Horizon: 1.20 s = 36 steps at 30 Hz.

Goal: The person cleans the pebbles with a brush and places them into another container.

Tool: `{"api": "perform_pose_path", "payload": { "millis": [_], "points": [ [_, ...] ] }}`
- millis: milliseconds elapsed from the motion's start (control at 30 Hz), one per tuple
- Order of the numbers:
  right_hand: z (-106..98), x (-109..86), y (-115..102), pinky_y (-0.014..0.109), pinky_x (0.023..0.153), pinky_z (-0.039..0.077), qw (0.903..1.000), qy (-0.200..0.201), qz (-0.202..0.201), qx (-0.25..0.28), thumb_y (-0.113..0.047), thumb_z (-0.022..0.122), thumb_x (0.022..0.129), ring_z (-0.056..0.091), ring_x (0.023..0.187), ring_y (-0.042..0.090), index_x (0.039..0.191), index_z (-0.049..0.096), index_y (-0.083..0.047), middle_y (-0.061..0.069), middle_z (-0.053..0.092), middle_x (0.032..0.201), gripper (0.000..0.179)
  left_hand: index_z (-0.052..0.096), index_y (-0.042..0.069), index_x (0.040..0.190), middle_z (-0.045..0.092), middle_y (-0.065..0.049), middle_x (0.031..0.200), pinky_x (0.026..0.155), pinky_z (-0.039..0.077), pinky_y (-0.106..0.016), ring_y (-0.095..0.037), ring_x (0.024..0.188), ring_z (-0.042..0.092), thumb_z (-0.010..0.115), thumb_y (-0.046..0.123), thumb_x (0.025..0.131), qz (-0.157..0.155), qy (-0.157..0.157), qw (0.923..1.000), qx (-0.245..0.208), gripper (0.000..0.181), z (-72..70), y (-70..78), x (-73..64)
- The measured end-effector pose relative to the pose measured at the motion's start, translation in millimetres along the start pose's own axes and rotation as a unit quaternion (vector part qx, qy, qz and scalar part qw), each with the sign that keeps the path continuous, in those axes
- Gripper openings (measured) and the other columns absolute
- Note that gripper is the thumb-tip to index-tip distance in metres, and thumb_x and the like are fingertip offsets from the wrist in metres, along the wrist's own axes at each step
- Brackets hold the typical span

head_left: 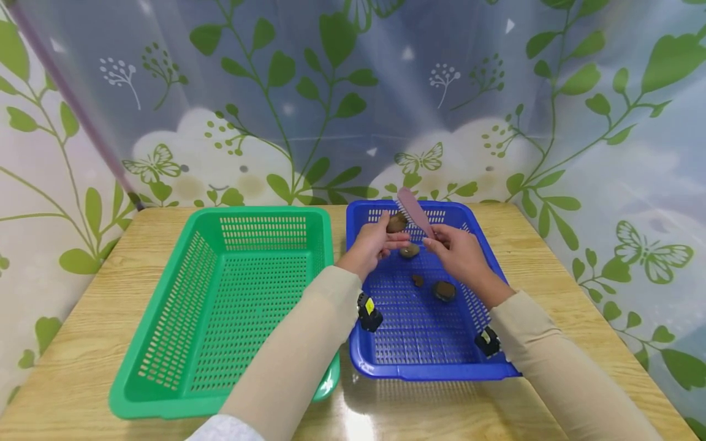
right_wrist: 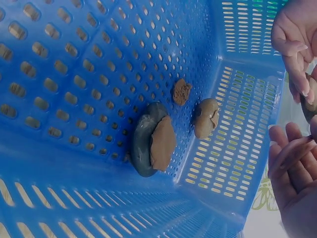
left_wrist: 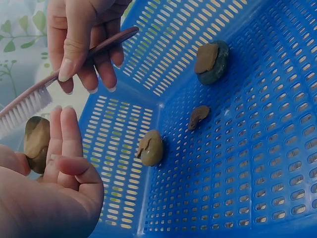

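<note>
Over the far part of the blue basket [head_left: 430, 372], my left hand [head_left: 371, 244] holds a brown, mud-smeared stone [head_left: 396, 222] between thumb and fingers. My right hand [head_left: 460, 251] grips the handle of a pink brush [head_left: 415, 211]. In the left wrist view, the brush's white bristles [left_wrist: 25, 113] face down just above the held stone [left_wrist: 37, 141]; whether they touch it I cannot tell. Below the hands, the basket holds a smaller tan stone [left_wrist: 152, 148] with a brown patch, a loose brown lump [right_wrist: 181, 92], and a dark stone [right_wrist: 142, 144] bearing a flat brown slab.
To the left stands a green basket [head_left: 165, 409] with perforated walls, close beside the blue one. Both rest on a wooden table [head_left: 557, 269]. A leaf-patterned curtain [head_left: 309, 79] hangs behind and along the sides.
</note>
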State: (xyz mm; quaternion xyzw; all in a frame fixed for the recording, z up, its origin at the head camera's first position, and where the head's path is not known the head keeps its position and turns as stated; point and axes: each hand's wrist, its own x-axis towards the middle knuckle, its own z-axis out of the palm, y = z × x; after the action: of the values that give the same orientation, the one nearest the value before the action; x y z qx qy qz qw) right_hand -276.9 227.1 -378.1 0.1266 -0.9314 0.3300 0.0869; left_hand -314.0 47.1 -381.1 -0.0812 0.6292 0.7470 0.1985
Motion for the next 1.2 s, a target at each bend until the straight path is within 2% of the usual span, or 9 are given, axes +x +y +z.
{"api": "perform_pose_path", "payload": {
  "millis": [233, 433, 567, 667, 767, 867, 1033, 1100, 1200],
  "points": [
    [1.0, 0.7, 2.2, 0.043, 0.074, 0.053, 0.9994, -0.023, -0.025, 0.003, -0.017, 0.059, 0.098, 0.069, 0.087, 0.029, 0.123, 0.062, 0.002, 0.015, 0.072, 0.098, 0.032, 0.065, 0.004, 0.119, 0.074, -0.009, 0.101, 0.05, 0.036, -0.018, -0.004, 0.061, 0.064, 0.035, 0.04, 0.106, -0.002, 0.003, 0.9999, 0.013, 0.049, 1.6, -1.6, 0.7],
    [0.5, 1.2, 2.9, 0.034, 0.063, 0.047, 0.9985, -0.051, -0.02, 0.005, -0.016, 0.059, 0.098, 0.068, 0.082, 0.032, 0.117, 0.064, 0.003, 0.017, 0.072, 0.091, 0.028, 0.065, 0.002, 0.119, 0.073, -0.011, 0.103, 0.049, 0.037, -0.016, -0.004, 0.06, 0.063, 0.038, 0.037, 0.106, -0.007, 0.012, 0.9999, 0.006, 0.047, 2.0, -0.5, 0.2],
    [0.3, 1.1, 3.8, 0.033, 0.062, 0.046, 0.9984, -0.055, -0.01, 0.0, -0.016, 0.058, 0.099, 0.069, 0.083, 0.033, 0.117, 0.064, 0.003, 0.018, 0.072, 0.092, 0.027, 0.066, 0.003, 0.117, 0.073, -0.004, 0.088, 0.05, 0.038, -0.016, -0.004, 0.061, 0.063, 0.04, 0.042, 0.104, -0.009, 0.001, 0.9999, 0.008, 0.049, 2.2, 0.2, 0.2],
    [0.2, 0.7, 3.6, 0.033, 0.062, 0.047, 0.9986, -0.053, -0.003, -0.004, -0.016, 0.057, 0.099, 0.069, 0.082, 0.032, 0.111, 0.066, 0.002, 0.018, 0.072, 0.09, 0.023, 0.066, 0.002, 0.116, 0.069, 0.001, 0.08, 0.049, 0.038, -0.016, -0.003, 0.061, 0.062, 0.045, 0.038, 0.103, -0.002, -0.014, 0.9998, 0.011, 0.043, 2.7, -0.6, 1.7],
    [0.1, 0.9, 3.1, 0.033, 0.06, 0.046, 0.9988, -0.048, 0.002, -0.008, -0.016, 0.058, 0.099, 0.068, 0.079, 0.03, 0.105, 0.067, 0.001, 0.018, 0.072, 0.087, 0.02, 0.064, 0.0, 0.116, 0.065, 0.003, 0.08, 0.05, 0.038, -0.015, -0.002, 0.06, 0.059, 0.047, 0.03, 0.104, 0.008, -0.024, 0.9995, 0.016, 0.036, 2.9, -1.7, 2.8],
    [0.2, 1.2, 2.3, 0.034, 0.06, 0.048, 0.9989, -0.044, 0.006, -0.01, -0.017, 0.058, 0.099, 0.069, 0.08, 0.029, 0.11, 0.066, 0.002, 0.018, 0.072, 0.089, 0.023, 0.064, 0.0, 0.118, 0.066, 0.0, 0.084, 0.052, 0.039, -0.015, -0.003, 0.06, 0.057, 0.047, 0.029, 0.104, 0.02, -0.02, 0.9993, 0.024, 0.037, 2.1, -3.0, 2.7],
    [1.1, 1.2, 1.3, 0.036, 0.065, 0.052, 0.9987, -0.051, 0.003, 0.0, -0.018, 0.057, 0.099, 0.07, 0.084, 0.032, 0.12, 0.063, 0.004, 0.018, 0.072, 0.096, 0.031, 0.065, 0.0, 0.12, 0.071, -0.012, 0.098, 0.056, 0.042, -0.016, -0.007, 0.062, 0.055, 0.051, 0.029, 0.102, 0.036, 0.004, 0.9989, 0.029, 0.037, 0.3, -4.5, 2.1],
    [1.3, 0.8, 1.3, 0.036, 0.065, 0.051, 0.9984, -0.057, 0.0, 0.006, -0.018, 0.057, 0.099, 0.07, 0.085, 0.032, 0.121, 0.062, 0.005, 0.019, 0.072, 0.096, 0.032, 0.065, 0.0, 0.121, 0.072, -0.012, 0.096, 0.056, 0.042, -0.017, -0.008, 0.064, 0.056, 0.052, 0.027, 0.101, 0.042, 0.006, 0.9988, 0.027, 0.036, 0.0, -4.8, 2.0],
    [1.2, 0.3, 1.2, 0.035, 0.064, 0.051, 0.9981, -0.06, 0.0, 0.012, -0.019, 0.057, 0.099, 0.07, 0.085, 0.032, 0.121, 0.062, 0.004, 0.019, 0.072, 0.097, 0.032, 0.064, 0.002, 0.122, 0.071, -0.006, 0.085, 0.055, 0.041, -0.017, -0.008, 0.064, 0.058, 0.052, 0.027, 0.101, 0.049, 0.006, 0.9985, 0.024, 0.034, -0.1, -4.3, 1.3]
  ]
}}
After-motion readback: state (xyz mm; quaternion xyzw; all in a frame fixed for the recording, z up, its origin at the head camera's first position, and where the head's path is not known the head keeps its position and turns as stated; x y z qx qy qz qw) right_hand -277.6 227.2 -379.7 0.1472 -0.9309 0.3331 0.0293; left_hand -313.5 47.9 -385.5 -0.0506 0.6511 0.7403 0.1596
